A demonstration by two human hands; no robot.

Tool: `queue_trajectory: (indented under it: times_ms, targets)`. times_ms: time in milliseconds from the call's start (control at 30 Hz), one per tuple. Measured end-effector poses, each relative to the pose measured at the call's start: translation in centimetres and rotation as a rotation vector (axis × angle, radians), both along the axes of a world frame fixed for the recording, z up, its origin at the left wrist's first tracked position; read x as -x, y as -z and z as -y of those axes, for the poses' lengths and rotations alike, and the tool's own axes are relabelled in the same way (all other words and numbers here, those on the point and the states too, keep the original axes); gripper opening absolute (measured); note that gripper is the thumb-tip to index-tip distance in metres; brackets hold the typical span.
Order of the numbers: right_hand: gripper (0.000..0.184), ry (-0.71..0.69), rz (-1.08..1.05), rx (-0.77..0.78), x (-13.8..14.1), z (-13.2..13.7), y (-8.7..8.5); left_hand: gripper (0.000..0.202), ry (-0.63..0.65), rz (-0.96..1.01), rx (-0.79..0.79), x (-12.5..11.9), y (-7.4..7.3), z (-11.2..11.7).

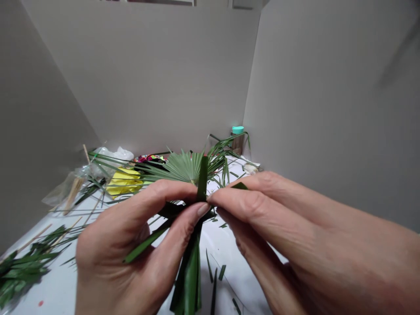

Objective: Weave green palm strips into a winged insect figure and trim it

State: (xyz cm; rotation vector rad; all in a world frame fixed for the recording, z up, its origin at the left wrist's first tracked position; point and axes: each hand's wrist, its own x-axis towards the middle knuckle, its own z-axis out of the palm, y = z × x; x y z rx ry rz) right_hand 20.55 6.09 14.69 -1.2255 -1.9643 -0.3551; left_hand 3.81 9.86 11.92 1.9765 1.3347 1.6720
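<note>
Green palm leaf strips are gathered at one point between my two hands, above the white table. My left hand pinches the strips between thumb and forefinger; one strip end stands upright above the pinch, another pokes out to the lower left, and broad strips hang downward. From the right, my right hand meets the same spot, its thumb and fingertips closed on a strip whose end shows above the forefinger. The crossing of the strips is mostly covered by my fingers.
Behind lies a fan-shaped palm leaf. A yellow crumpled piece, a clear plastic bag and thin sticks are at the left. Leaf bundles lie front left. A bottle with a turquoise lid stands in the back corner between grey walls.
</note>
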Motion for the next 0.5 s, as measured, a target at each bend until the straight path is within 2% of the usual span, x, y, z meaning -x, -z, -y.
queue_trajectory:
  times_ms: [167,333,500]
  targets:
    - [0.017,-0.002,0.035,-0.121,0.8,-1.1,-0.2,0.021,0.057,0.036,0.089,-0.2,-0.7,0.3]
    - [0.020,0.034,0.100,-0.203,0.0,-1.3,0.3,0.017,0.028,0.044,0.077,0.0,-0.8,0.3]
    - [0.026,-0.005,0.181,-0.281,-1.4,-0.7,1.2,0.026,-0.002,0.003,-0.103,0.0,-0.2,-0.5]
